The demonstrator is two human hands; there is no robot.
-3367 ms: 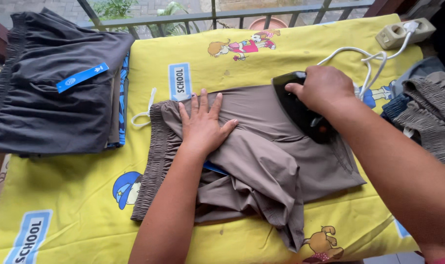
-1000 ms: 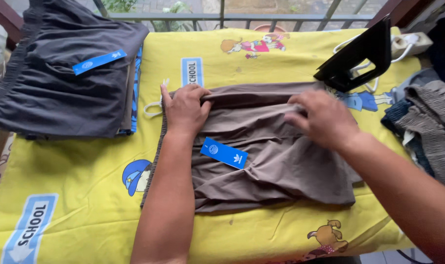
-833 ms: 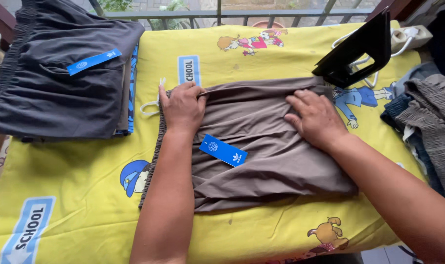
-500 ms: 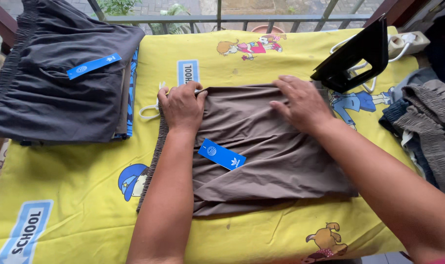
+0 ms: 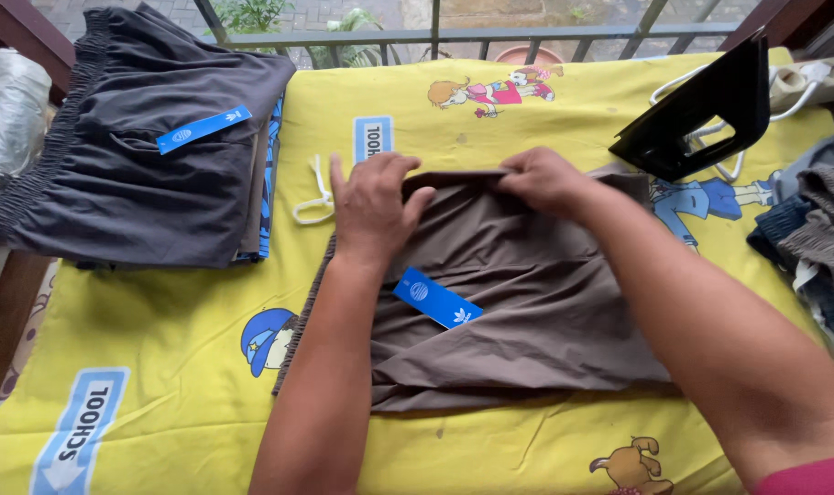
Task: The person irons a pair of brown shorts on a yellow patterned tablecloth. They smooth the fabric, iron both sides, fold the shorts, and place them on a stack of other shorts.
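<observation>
At far left I see a pale plastic bag [image 5: 9,101] at the table edge, touching a stack of folded dark grey shorts [image 5: 133,156] that carries a blue hang tag [image 5: 203,129]. The stack rests on a yellow cartoon-print cloth [image 5: 160,367] that covers the whole work surface. Just right of the stack, a white drawstring [image 5: 314,192] lies looped on the cloth. Next comes my left hand [image 5: 373,203], palm down on the brown shorts [image 5: 527,312], its fingers curled over the far edge of the fabric and pinching it. The brown shorts lie in the middle of the cloth, folded, with an elastic waistband along their left side and a second blue tag [image 5: 437,299] lying on top, near my left forearm. My right hand [image 5: 547,179] closes on the same far edge, just beside the left hand, thumb and fingers gripping the fold. Further right, a black iron [image 5: 701,115] stands tilted on its heel, apart from the shorts, its white cord [image 5: 710,160] running behind it to a power strip [image 5: 806,81]. At far right, a heap of mixed garments [image 5: 816,238] lies at the cloth's edge.
</observation>
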